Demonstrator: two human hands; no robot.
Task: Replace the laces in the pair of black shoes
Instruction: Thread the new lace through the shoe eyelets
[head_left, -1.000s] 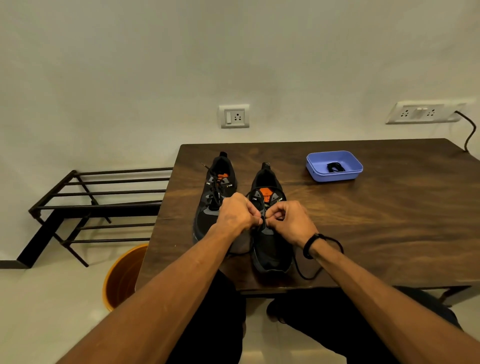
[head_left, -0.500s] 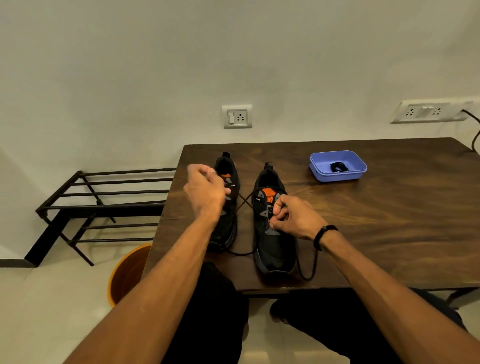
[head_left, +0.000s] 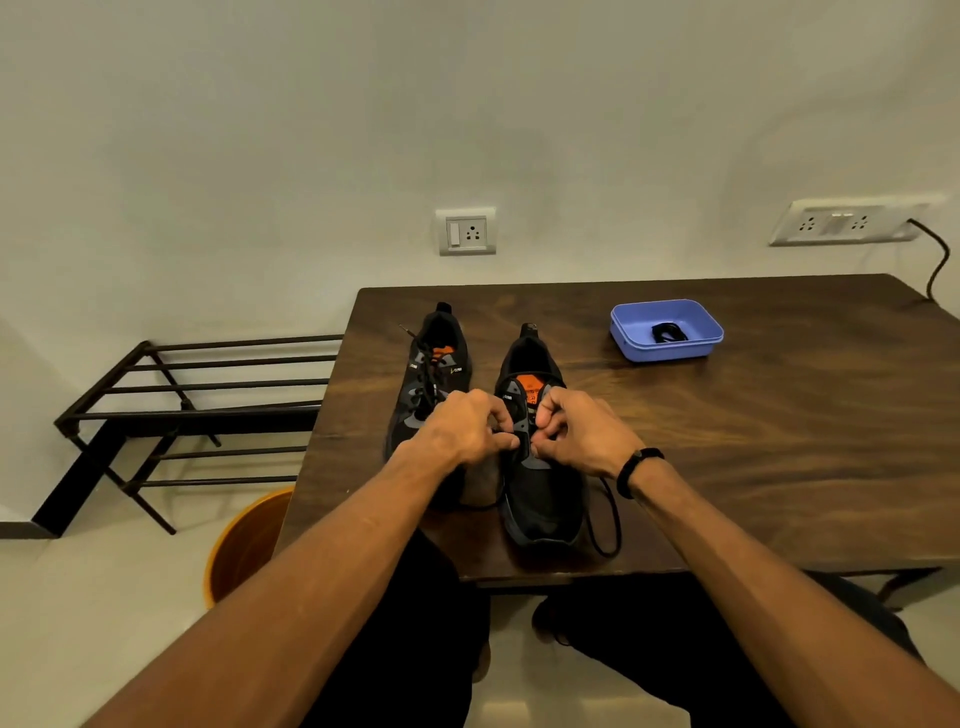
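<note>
Two black shoes with orange tongues stand side by side on the dark wooden table (head_left: 727, 467). The left shoe (head_left: 434, 364) is laced. Over the eyelets of the right shoe (head_left: 540, 493) my left hand (head_left: 467, 428) and my right hand (head_left: 582, 434) meet, fingers curled and pinching its black lace (head_left: 608, 525). One end of that lace loops loose on the table beside the shoe's right side. A blue tray (head_left: 696, 351) at the back holds a coiled black lace (head_left: 669, 332).
A black metal shoe rack (head_left: 197, 410) stands left of the table against the wall. An orange bucket (head_left: 244, 540) sits on the floor by the table's front left corner. Wall sockets (head_left: 467, 231) and a plugged cable (head_left: 935, 260) are behind.
My left hand, raised up and to the left half a second ago pulling the lace, has come back down to the right shoe's eyelets beside my right hand.
</note>
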